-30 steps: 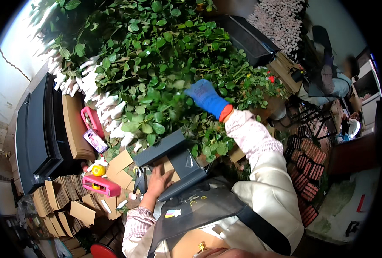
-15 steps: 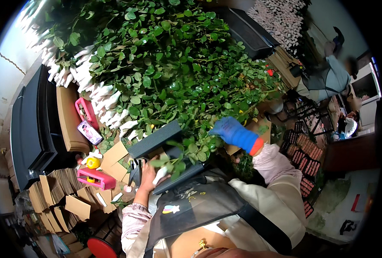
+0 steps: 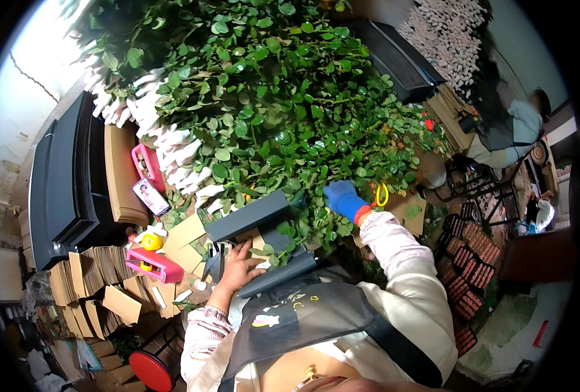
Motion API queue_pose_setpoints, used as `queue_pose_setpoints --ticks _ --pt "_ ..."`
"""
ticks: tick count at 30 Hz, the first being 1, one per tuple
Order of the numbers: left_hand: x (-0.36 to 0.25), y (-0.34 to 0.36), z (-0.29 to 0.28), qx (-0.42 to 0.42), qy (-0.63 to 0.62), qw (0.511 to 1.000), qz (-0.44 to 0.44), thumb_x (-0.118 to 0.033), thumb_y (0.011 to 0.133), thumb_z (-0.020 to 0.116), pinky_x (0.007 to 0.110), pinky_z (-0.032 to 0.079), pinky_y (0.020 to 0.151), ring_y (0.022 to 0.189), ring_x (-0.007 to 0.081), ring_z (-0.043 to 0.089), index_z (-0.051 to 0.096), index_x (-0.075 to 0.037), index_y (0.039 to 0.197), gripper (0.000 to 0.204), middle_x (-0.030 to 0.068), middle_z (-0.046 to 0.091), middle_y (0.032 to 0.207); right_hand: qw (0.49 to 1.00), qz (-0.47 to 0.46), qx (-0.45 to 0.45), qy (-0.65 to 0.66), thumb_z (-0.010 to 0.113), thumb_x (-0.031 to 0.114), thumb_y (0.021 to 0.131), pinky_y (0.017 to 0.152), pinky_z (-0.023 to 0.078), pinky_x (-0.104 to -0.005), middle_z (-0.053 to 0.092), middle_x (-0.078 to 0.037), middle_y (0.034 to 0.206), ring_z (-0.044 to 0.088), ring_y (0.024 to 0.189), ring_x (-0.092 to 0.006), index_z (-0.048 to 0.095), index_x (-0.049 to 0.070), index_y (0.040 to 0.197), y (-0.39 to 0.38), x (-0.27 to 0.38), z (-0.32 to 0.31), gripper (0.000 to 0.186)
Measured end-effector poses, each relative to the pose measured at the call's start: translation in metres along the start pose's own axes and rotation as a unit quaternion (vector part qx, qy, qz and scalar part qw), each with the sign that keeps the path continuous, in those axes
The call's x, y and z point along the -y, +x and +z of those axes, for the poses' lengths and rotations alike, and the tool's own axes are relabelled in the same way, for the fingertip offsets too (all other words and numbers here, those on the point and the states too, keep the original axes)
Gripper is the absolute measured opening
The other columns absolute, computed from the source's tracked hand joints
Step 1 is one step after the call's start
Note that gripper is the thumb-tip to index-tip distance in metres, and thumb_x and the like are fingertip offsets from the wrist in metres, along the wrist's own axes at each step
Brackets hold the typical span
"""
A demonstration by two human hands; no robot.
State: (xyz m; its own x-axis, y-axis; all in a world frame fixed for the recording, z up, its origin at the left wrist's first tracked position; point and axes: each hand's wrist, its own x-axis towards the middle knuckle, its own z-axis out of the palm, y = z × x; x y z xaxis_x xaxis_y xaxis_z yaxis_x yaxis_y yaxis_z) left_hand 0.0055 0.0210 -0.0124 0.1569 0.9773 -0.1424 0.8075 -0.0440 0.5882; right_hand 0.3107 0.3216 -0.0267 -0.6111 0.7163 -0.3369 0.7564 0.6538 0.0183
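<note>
My bare left hand (image 3: 239,264) lies in a dark, ridged cardboard box (image 3: 250,215), fingers stretched out and apart beside a white-wrapped flower head (image 3: 264,264). From that head a leafy rose stem (image 3: 311,228) runs up and right toward my right hand (image 3: 344,198). This hand wears a blue glove with a red cuff. Its fingers are curled at the stem's far end, against the leaves, and partly hidden. Beyond both hands spreads a large heap of leafy rose stems (image 3: 270,117), their white-wrapped heads (image 3: 179,147) along the left side.
Flat dark boxes (image 3: 64,176) and brown cardboard (image 3: 123,173) stand at left. Nearby are pink tape dispensers (image 3: 154,264), a yellow tape roll (image 3: 151,242) and a phone (image 3: 151,197). A yellow loop handle (image 3: 382,194) lies by my right wrist. Another person (image 3: 522,127) sits far right.
My right hand has shifted slightly up and stays near the heap. The white-wrapped head, earlier by my left wrist, now lies inside the box, and my left fingers have moved farther in.
</note>
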Motion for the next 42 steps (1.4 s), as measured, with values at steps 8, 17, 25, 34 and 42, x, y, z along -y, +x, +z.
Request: queue_pose_setpoints --ticks 8,17,25,34,42 --pt "0.004 -0.008 0.009 0.002 0.023 1.0 -0.01 -0.041 0.079 0.079 0.061 0.019 0.12 0.141 0.0409 0.035 0.078 -0.021 0.109 0.036 0.016 0.037 0.158 0.999 0.002 0.01 0.051 0.068 0.037 0.085 0.087 0.054 -0.0464 0.073 -0.013 0.107 0.07 0.099 -0.0348 0.068 0.013 0.118 0.029 0.044 -0.145 0.041" --pt "0.0 0.001 0.002 -0.007 0.021 1.0 0.011 -0.041 0.078 0.08 0.059 0.023 0.12 0.142 0.04 0.035 0.079 -0.017 0.1 0.033 0.0169 0.037 0.157 0.995 -0.049 -0.082 -0.037 0.066 0.021 0.085 0.104 0.043 -0.0439 0.068 -0.008 0.116 0.061 0.114 -0.0302 0.062 0.014 0.129 0.12 0.033 -0.079 0.045" --pt "0.001 0.003 0.004 -0.026 0.02 0.999 0.018 -0.035 0.082 0.076 0.054 0.029 0.118 0.137 0.0421 0.039 0.067 -0.012 0.125 0.05 0.0194 0.042 0.153 0.98 -0.004 -0.195 0.03 0.066 0.009 0.08 0.099 0.047 -0.0458 0.068 -0.011 0.111 0.062 0.11 -0.0293 0.064 0.013 0.123 0.052 0.021 -0.167 0.044" --pt "0.015 -0.008 0.013 -0.049 -0.02 0.998 -0.021 -0.025 0.084 0.076 0.047 0.048 0.096 0.115 0.0407 0.056 0.062 -0.004 0.124 0.047 0.0191 0.058 0.128 0.886 -0.246 -0.391 0.033 0.059 -0.003 0.08 0.099 0.05 -0.0458 0.067 -0.003 0.108 0.064 0.099 -0.0275 0.066 0.021 0.125 -0.092 0.045 -0.198 0.052" --pt "0.0 0.008 0.005 -0.075 0.062 0.993 0.062 -0.019 0.085 0.074 0.046 0.053 0.08 0.095 0.0375 0.062 0.064 -0.007 0.115 0.034 0.0149 0.063 0.108 0.854 -0.192 -0.483 0.033 0.058 0.001 0.083 0.108 0.044 -0.0468 0.068 -0.001 0.105 0.064 0.099 -0.0212 0.069 0.023 0.12 -0.065 0.009 -0.17 0.044"
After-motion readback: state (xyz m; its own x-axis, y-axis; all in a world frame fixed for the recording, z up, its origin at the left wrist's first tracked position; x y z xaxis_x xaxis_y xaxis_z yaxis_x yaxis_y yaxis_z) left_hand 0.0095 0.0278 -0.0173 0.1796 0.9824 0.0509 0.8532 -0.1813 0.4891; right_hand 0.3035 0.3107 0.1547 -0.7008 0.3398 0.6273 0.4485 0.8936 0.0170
